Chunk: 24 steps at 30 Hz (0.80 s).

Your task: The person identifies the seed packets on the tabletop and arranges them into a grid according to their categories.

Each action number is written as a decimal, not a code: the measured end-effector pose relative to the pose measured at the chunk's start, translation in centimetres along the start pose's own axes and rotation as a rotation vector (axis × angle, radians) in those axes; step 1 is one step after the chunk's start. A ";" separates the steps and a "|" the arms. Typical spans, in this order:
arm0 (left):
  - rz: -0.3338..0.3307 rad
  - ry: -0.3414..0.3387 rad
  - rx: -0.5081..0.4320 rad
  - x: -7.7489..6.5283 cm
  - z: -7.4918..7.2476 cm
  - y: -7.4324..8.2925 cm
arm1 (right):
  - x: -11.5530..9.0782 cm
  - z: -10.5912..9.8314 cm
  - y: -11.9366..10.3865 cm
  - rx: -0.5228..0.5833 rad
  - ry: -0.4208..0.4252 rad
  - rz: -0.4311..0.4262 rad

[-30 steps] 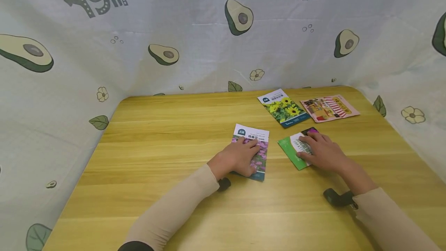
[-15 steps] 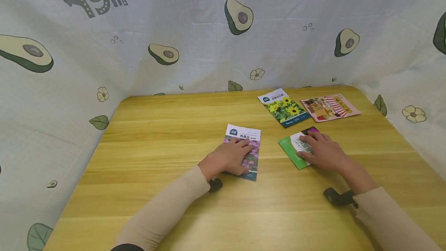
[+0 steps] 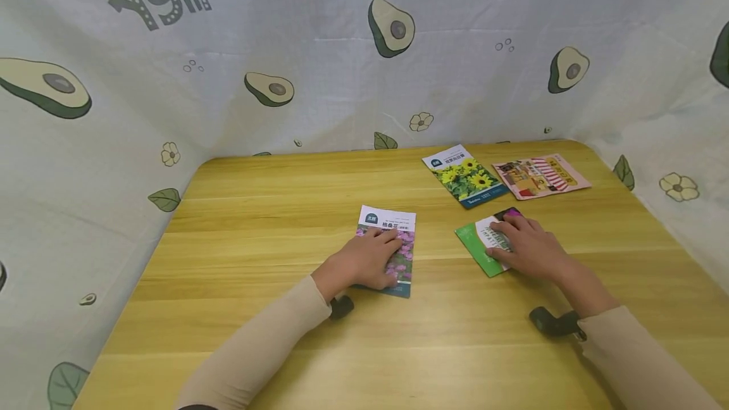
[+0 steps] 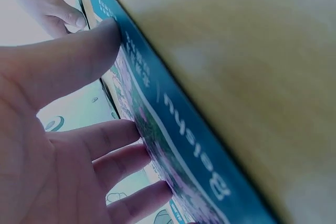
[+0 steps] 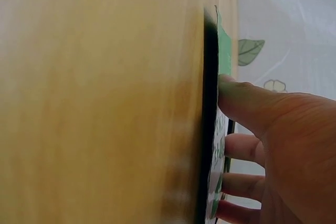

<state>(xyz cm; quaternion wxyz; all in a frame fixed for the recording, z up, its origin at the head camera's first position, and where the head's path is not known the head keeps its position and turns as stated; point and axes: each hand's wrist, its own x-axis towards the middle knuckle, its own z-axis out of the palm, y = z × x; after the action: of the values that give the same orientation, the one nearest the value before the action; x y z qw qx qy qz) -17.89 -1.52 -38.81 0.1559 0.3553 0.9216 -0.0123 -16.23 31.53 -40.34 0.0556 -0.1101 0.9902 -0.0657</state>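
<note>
My left hand point(image 3: 367, 259) presses its spread fingertips on a flower seed packet point(image 3: 404, 252) with a white top, pink blooms and a dark blue bottom band. In the left wrist view, thumb and fingers touch the face of that packet point(image 4: 181, 124), which lies flat on the table. To the right, my right hand point(image 3: 526, 248) rests its fingertips on a green, white and black seed packet point(image 3: 478, 248). The right wrist view shows the thumb and fingers against this green packet point(image 5: 224, 51), whose near edge stands slightly off the table. Part of each packet is hidden under the hand.
Behind the right hand lie a yellow-flower seed packet point(image 3: 464, 176) and a pink packet point(image 3: 541, 176) with a striped awning picture, their corners close together. The wooden table point(image 3: 273, 220) ends at an avocado-print cloth point(image 3: 336, 93) at the back and sides.
My left hand has slid the pink-flower packet leftward across the table, away from the green one. The right hand and the other packets have stayed in place.
</note>
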 end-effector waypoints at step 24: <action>-0.012 0.009 -0.014 -0.7 0.3 -0.6 | 0.0 -0.2 -0.1 -0.013 -0.005 -0.007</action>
<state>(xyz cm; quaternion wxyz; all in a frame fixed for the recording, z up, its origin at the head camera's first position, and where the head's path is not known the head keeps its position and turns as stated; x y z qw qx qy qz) -17.68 -2.47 -38.92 0.1541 0.3487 0.9245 -0.0050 -16.22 31.46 -40.18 0.0573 -0.1140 0.9901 -0.0592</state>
